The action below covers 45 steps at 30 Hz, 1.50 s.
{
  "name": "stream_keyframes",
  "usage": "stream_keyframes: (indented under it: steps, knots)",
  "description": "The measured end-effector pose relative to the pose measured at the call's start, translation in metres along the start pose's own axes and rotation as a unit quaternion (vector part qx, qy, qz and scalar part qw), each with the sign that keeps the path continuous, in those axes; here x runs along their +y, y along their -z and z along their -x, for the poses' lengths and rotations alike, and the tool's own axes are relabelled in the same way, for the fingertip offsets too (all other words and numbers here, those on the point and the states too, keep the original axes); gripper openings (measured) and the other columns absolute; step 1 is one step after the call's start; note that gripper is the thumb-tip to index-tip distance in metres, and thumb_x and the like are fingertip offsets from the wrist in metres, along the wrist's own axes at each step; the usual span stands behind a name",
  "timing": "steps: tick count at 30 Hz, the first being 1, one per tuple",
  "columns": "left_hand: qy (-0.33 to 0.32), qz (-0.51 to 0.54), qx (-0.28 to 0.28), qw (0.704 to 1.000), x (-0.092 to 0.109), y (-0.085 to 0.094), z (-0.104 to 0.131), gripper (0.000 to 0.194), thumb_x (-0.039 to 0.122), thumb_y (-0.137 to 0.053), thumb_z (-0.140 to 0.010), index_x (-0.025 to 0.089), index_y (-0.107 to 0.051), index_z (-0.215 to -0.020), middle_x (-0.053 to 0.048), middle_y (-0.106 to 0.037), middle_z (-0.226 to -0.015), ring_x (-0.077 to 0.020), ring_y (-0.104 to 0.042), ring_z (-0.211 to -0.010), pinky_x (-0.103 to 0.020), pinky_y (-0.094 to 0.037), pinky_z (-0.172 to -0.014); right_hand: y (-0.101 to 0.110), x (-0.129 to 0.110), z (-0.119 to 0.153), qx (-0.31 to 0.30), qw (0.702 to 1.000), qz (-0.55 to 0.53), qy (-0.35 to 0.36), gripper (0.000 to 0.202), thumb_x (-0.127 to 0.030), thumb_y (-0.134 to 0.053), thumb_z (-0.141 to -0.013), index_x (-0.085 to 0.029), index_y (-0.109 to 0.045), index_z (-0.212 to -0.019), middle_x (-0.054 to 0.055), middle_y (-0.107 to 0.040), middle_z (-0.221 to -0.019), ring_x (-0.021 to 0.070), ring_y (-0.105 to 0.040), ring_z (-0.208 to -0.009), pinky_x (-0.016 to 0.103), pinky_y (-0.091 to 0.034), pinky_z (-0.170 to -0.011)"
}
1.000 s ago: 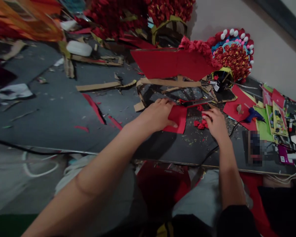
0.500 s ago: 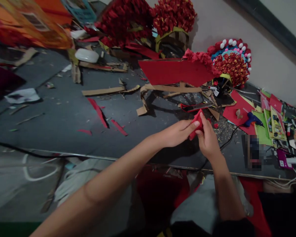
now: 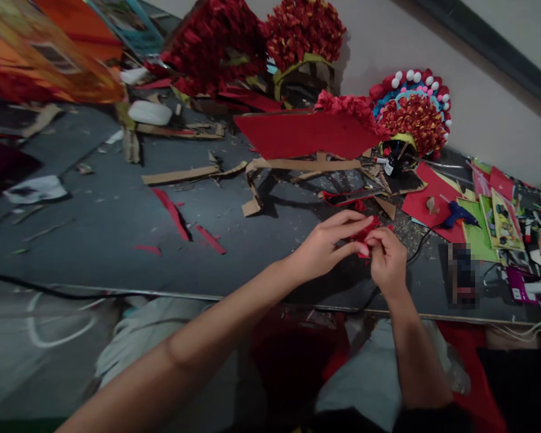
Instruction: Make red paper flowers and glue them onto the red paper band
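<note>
Pinching a small crumpled piece of red paper (image 3: pixel 364 255) in curled fingertips of right hand (image 3: pixel 390 258), left of the blue pistol-shaped plastic glue gun (image 3: pixel 457 214) and nearer the body. Touching it too with thumb of left hand (image 3: pixel 324 243), other fingers stretched out; cannot tell if gripping. Could tear or spring open if twisted hard, being thin and held at a tiny spot.

Just behind the fingers, also left of glue gun: loose crumpled red paper tufts (image 3: pixel 374 225). Likely to scatter or get mixed up if brushed by the knuckles.

Farther back, left of glue gun: long red-and-grey cutter-like tool (image 3: pixel 356 195). Might nick the left fingers if reached over carelessly; cannot tell if bare-bladed.

Running from glue gun toward the right wrist: thin black cord (image 3: pixel 421 243). Might snag on the forearm and drag glue gun off the flat red paper sheet (image 3: pixel 426 189) beneath. Might scorch paper if hot; heat not visible.

Behind and left of glue gun: small black bottle with white label (image 3: pixel 391 163), among brown cardboard strips (image 3: pixel 315 163) on dark grey table (image 3: pixel 117 252). Could tip if strips get shoved.
</note>
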<state>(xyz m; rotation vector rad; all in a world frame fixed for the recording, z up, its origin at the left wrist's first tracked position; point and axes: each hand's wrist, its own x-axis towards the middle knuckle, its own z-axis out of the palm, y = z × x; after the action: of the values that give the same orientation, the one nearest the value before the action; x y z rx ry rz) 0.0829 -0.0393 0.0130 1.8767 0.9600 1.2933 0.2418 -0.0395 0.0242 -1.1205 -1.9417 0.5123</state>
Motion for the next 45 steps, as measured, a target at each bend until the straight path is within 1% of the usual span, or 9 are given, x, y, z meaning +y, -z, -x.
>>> stream_keyframes:
  steps: [4,12,21,27,31,34,38,41,45]
  knots:
    - [0.006,0.065,-0.026,0.998,-0.002,0.002,-0.002,0.038,0.038,-0.065,-0.08,0.017,-0.064,-0.113,-0.014,-0.059,-0.12,-0.0219,-0.054,-0.114,-0.039,-0.044,-0.099,0.001,0.0,0.001,0.017,0.998,-0.063,-0.025,0.025,-0.028,-0.043,-0.09,-0.02,-0.054,-0.069,0.0,-0.058,-0.067,0.0137,-0.056,-0.066,0.027,-0.045,-0.065]
    - [0.135,0.142,-0.005,0.981,0.004,-0.004,-0.001,0.042,0.029,-0.072,-0.073,0.017,-0.064,-0.113,-0.01,-0.062,-0.122,-0.0235,-0.055,-0.117,-0.039,-0.043,-0.102,0.0,0.008,0.0,0.035,0.995,-0.091,0.02,0.022,-0.025,-0.047,-0.089,-0.021,-0.056,-0.07,-0.001,-0.058,-0.066,0.0131,-0.055,-0.065,0.027,-0.044,-0.064]
    - [0.077,0.032,0.017,0.996,-0.006,-0.017,0.005,0.029,0.017,-0.05,-0.085,0.016,-0.065,-0.11,-0.009,-0.069,-0.107,-0.0189,-0.065,-0.097,-0.029,-0.051,-0.086,-0.012,0.012,0.003,0.082,0.996,-0.009,0.033,0.014,-0.021,-0.055,-0.086,-0.022,-0.068,-0.083,0.002,-0.057,-0.083,0.0136,-0.057,-0.078,0.028,-0.047,-0.069]
    - [0.1,0.033,0.054,0.993,-0.005,-0.016,0.003,0.028,0.014,-0.046,-0.084,0.016,-0.069,-0.099,-0.005,-0.072,-0.088,-0.0145,-0.066,-0.075,-0.022,-0.051,-0.071,-0.016,0.011,0.007,0.08,0.996,-0.027,0.009,0.023,-0.022,-0.048,-0.089,-0.023,-0.068,-0.102,0.004,-0.057,-0.094,0.0141,-0.057,-0.091,0.029,-0.049,-0.08]
    - [0.173,0.061,0.115,0.976,-0.006,-0.008,-0.002,0.022,0.022,-0.052,-0.083,0.015,-0.072,-0.085,-0.004,-0.072,-0.076,-0.0148,-0.064,-0.07,-0.021,-0.048,-0.066,-0.017,0.012,0.01,0.036,0.998,0.013,0.045,0.041,-0.022,-0.044,-0.092,-0.027,-0.047,-0.133,0.007,-0.057,-0.113,0.0163,-0.056,-0.107,0.032,-0.048,-0.09]
    - [0.225,0.132,0.094,0.961,-0.006,-0.006,-0.004,0.023,0.032,-0.062,-0.076,0.013,-0.071,-0.069,-0.001,-0.067,-0.06,-0.0119,-0.057,-0.056,-0.019,-0.043,-0.053,-0.015,0.016,0.011,0.016,0.991,0.092,0.09,0.048,-0.023,-0.047,-0.091,-0.027,-0.038,-0.138,0.01,-0.056,-0.12,0.0193,-0.054,-0.113,0.035,-0.047,-0.094]
    - [0.238,0.217,0.061,0.945,-0.004,-0.007,-0.006,0.026,0.037,-0.069,-0.069,0.013,-0.068,-0.059,0.001,-0.062,-0.054,-0.0089,-0.051,-0.053,-0.018,-0.04,-0.054,-0.013,0.02,0.01,-0.003,0.981,0.137,0.135,0.041,-0.02,-0.047,-0.09,-0.023,-0.047,-0.132,0.012,-0.059,-0.118,0.0201,-0.056,-0.112,0.036,-0.05,-0.092]
    - [0.246,0.263,0.04,0.932,-0.002,-0.009,-0.006,0.024,0.036,-0.071,-0.065,0.013,-0.068,-0.058,0.001,-0.062,-0.055,-0.0089,-0.051,-0.055,-0.019,-0.042,-0.058,-0.012,0.017,0.011,0.031,0.981,0.125,0.148,0.036,-0.012,-0.045,-0.09,-0.022,-0.056,-0.123,0.01,-0.065,-0.107,0.0171,-0.062,-0.102,0.031,-0.054,-0.085]
    - [0.313,0.351,-0.007,0.882,0.0,-0.008,-0.007,0.02,0.033,-0.076,-0.059,0.014,-0.071,-0.06,0.0,-0.065,-0.057,-0.0091,-0.053,-0.056,-0.021,-0.044,-0.06,-0.01,0.011,0.011,0.089,0.973,0.115,0.181,0.031,-0.005,-0.048,-0.086,-0.02,-0.066,-0.106,0.007,-0.071,-0.088,0.0147,-0.067,-0.084,0.027,-0.057,-0.075]
